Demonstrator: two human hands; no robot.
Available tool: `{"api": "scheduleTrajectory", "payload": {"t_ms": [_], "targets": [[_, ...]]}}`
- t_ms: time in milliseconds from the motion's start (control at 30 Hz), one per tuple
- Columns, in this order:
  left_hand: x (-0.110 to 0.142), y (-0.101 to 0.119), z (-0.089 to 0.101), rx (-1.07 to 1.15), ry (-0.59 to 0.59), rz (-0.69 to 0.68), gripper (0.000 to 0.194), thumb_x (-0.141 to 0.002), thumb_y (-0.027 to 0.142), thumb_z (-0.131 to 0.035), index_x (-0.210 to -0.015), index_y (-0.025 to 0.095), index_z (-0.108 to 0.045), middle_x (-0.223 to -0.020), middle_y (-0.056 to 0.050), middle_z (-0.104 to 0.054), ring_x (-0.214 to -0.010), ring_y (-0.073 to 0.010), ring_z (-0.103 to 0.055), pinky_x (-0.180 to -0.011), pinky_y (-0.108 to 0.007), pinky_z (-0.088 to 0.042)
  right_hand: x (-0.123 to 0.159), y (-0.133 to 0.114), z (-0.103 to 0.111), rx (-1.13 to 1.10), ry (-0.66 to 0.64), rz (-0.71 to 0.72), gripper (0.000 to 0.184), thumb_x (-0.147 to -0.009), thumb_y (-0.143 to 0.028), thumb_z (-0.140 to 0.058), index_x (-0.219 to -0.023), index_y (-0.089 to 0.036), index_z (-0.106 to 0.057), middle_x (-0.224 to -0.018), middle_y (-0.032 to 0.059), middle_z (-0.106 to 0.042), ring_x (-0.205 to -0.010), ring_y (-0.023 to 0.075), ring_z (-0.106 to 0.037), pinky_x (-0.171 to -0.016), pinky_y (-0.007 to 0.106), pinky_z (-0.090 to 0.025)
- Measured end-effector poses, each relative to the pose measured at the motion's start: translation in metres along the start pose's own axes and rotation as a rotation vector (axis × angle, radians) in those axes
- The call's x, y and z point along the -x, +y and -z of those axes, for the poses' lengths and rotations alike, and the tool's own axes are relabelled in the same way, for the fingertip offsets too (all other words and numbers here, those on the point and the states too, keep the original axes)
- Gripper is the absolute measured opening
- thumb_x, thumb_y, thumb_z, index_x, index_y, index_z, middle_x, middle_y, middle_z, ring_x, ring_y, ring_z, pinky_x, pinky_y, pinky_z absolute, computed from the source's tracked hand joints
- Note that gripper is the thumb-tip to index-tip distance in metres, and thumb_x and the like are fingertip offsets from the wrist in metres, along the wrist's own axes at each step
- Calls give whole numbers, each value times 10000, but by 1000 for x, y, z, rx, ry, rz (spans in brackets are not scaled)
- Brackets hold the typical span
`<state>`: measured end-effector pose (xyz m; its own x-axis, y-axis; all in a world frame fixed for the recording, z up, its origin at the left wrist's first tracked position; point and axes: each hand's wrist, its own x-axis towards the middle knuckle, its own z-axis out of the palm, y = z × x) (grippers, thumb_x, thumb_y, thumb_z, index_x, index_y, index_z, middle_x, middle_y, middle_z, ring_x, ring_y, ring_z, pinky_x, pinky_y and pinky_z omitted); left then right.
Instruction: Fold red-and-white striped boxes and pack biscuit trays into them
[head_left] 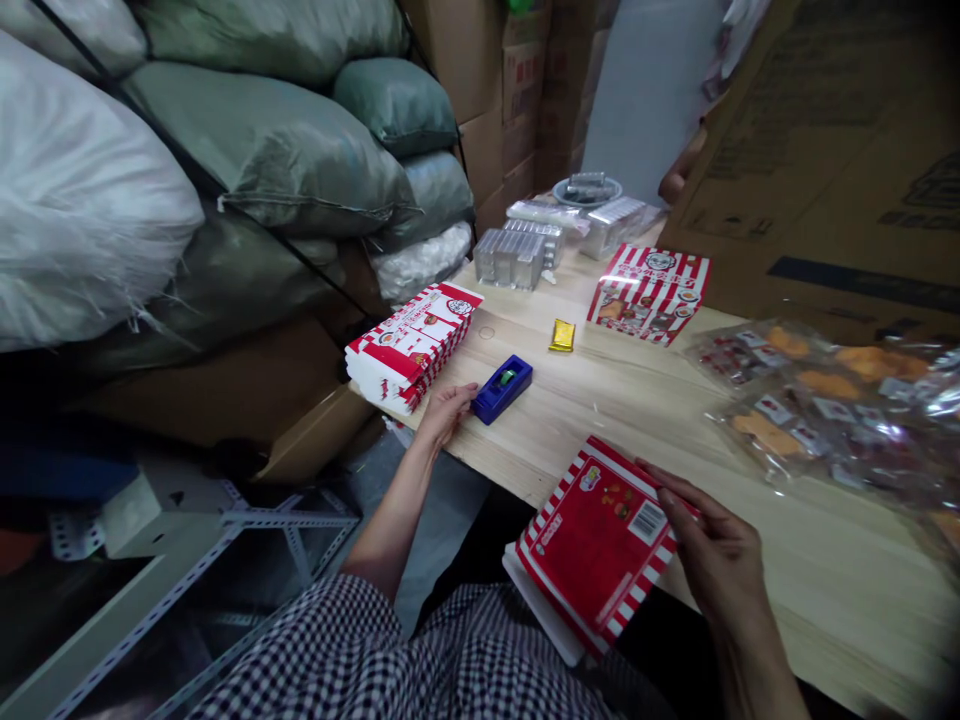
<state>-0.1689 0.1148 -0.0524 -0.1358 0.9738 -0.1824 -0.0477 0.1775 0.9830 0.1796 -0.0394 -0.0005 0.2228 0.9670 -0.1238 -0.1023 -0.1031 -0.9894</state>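
Observation:
My left hand (448, 413) has its fingers pinched together against the near left end of a blue tape dispenser (491, 400) on the wooden table. A small greenish tape roll (508, 378) sits in the dispenser. Whatever lies between those fingertips is too small to make out. Over the table's front edge, my right hand (716, 540) grips the right side of a red cardboard box (596, 540) with striped borders and a barcode. The box is tilted, and a white flap shows at its lower left. Beyond the dispenser lies a small gold packet (562, 336).
Flat striped boxes (416, 340) are stacked at the left edge, and a folded-up striped box (651, 290) stands farther back. Clear plastic cases (510, 257) sit behind. Bagged food packs (795, 400) cover the right side, beside a large carton (825, 170). Stuffed sacks (300, 150) rise at left.

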Motion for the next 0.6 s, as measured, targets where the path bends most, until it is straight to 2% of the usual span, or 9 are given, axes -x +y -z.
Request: {"api": "scheduleTrajectory", "payload": {"t_ms": [133, 233, 300, 367, 433, 533, 600], "targets": [[14, -19, 1, -66, 76, -91, 305, -673, 422, -765, -701, 129, -685, -1220, -173, -688, -1047, -233, -661, -894, -339, -500, -3, -2, -7, -16, 56, 25, 281, -839, -382, -743, -1092, -261, -757, -1295, 98, -687, -1244, 332, -609, -1077, 513, -476], [23, -26, 2, -143, 167, -161, 245, -706, 374, -745, -664, 148, -661, -1126, -146, -712, -1053, -235, -648, -982, -367, -460, -2, -10, -16, 15, 89, 90, 249, -854, -373, -725, -1075, -262, -756, -1281, 95, -695, -1215, 313, -631, -1027, 474, -519], [32, -21, 2, -181, 222, -202, 230, -746, 368, -717, -677, 158, -654, -1065, -126, -714, -1028, -233, -642, -982, -370, -457, 1, -19, -22, 60, 104, 166, 196, -865, -359, -712, -1030, -264, -760, -1261, 91, -705, -1209, 303, -635, -981, 439, -546], [45, -8, -4, -199, 252, -241, 208, -797, 371, -681, -766, 166, -676, -1036, -101, -707, -1006, -222, -634, -944, -345, -471, 6, -29, -29, 112, 127, 275, 149, -880, -329, -694, -1000, -268, -758, -1254, 91, -704, -1210, 299, -632, -953, 429, -555], [64, 13, -18, -200, 231, -268, 201, -836, 372, -664, -867, 176, -696, -930, -60, -704, -897, -197, -642, -862, -309, -492, 11, -37, -36, 175, 154, 409, 140, -901, -281, -667, -1011, -282, -753, -1261, 87, -696, -1199, 298, -636, -969, 452, -540], [106, 49, -54, -80, 88, -279, 179, -862, 353, -669, -911, 186, -709, -773, -14, -692, -732, -160, -645, -749, -272, -511, 15, -40, -42, 313, 126, 578, 231, -922, -201, -622, -1082, -319, -741, -1301, 66, -672, -1186, 292, -642, -1023, 492, -501], [134, 70, -83, 30, -31, -213, 165, -837, 339, -713, -890, 183, -732, -749, -13, -707, -672, -152, -653, -694, -265, -520, 15, -36, -44, 387, 69, 641, 296, -932, -173, -596, -1137, -340, -728, -1326, 53, -659, -1198, 290, -636, -1034, 500, -495]]}}
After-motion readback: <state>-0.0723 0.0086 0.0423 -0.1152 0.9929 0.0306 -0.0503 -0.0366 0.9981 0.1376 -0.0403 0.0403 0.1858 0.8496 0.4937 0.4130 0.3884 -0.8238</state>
